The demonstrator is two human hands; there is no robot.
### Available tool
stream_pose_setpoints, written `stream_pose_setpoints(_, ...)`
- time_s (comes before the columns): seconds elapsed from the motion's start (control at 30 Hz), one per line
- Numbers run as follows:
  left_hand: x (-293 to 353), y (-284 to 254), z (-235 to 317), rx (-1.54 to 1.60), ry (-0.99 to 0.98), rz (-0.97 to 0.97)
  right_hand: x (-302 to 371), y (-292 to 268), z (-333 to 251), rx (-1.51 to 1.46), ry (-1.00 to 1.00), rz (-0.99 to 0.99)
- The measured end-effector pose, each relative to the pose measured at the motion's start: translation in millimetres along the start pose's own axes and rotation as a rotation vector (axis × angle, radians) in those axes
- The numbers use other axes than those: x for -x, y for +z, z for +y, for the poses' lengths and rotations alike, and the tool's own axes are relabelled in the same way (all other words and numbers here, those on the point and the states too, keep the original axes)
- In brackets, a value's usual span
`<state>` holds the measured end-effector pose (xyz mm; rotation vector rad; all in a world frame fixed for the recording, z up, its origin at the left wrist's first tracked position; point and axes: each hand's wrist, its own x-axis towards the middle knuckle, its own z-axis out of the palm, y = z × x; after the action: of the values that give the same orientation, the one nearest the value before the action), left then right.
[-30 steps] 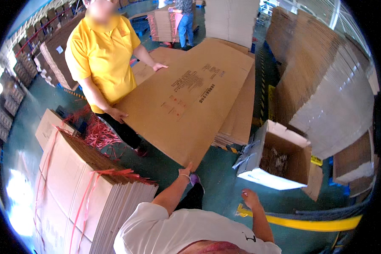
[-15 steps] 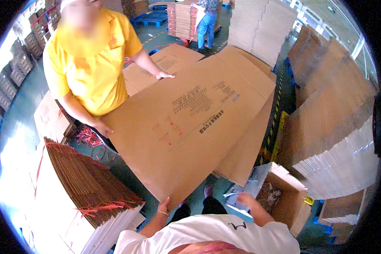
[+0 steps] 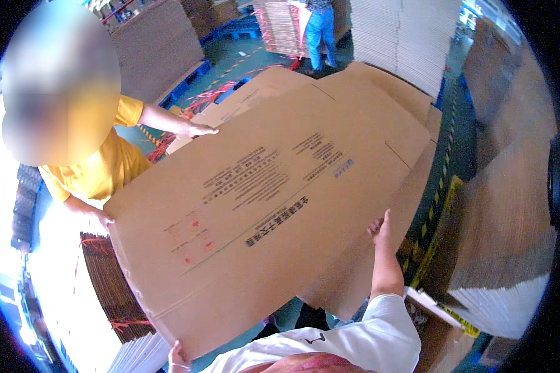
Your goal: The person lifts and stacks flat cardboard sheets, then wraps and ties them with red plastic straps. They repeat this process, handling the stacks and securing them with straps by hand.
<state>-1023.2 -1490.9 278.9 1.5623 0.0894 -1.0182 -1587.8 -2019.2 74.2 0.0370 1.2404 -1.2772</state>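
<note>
A large flat brown cardboard sheet (image 3: 249,230), printed in dark and red marks, stretches in front of me. My left hand (image 3: 178,355) is closed on its near left corner. My right hand (image 3: 380,227) is raised over the sheet's right side, close to its edge, thumb stretched up and fingers half curled. It seems to hold nothing; whether it touches the board is unclear. Across from me, a co-worker in a yellow shirt (image 3: 115,163) has one hand (image 3: 104,219) at the left edge and the other hand (image 3: 203,130) along the far edge.
More cardboard sheets (image 3: 342,292) lie underneath. A strapped cardboard stack (image 3: 109,289) stands at the left; tall stacks (image 3: 504,211) rise at the right beside a yellow-black floor stripe (image 3: 445,180). Another person in jeans (image 3: 320,34) stands farther back. An open carton (image 3: 438,317) sits near my right arm.
The sheet has shifted left and nearer, with my left hand on its corner. My right hand has come up from beside the carton to over the sheet's right side. The co-worker has moved left.
</note>
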Motion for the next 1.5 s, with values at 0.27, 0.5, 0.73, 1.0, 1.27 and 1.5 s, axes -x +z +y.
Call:
stream_pose_setpoints(0.27, 73.4, -12.6, 91.5, -0.034, 0.168, 0.218, -58.5, 93.5, -18.4, 0.085, 0.203, -0.132)
stream_pose_setpoints(0.5, 135.5, 26.0, 42.7, 0.001, 0.559, 0.105, -123.0, 83.2, -19.0, 0.603, -0.476, -0.552)
stream_pose_setpoints(0.73, 155.5, 123.3, -20.7, 0.102, 0.484, 0.419, -100.5, 48.8, -123.7, -0.031, 0.122, -0.288)
stream_pose_setpoints(1.0, 191.9, 54.5, -25.3, 0.239, 0.618, 0.720, 146.3, 0.6, -72.7, 1.022, -1.104, -0.826)
stream_pose_setpoints(1.27, 163.5, -142.8, 45.1, 0.287, 0.782, 0.740, 296.8, -29.1, 26.1, 0.946, -0.796, -0.919)
stream_pose_setpoints(1.5, 172.2, -284.3, 66.0, 0.280, 0.827, 0.822, 396.1, -11.9, 133.3, 0.944, -0.765, -1.028)
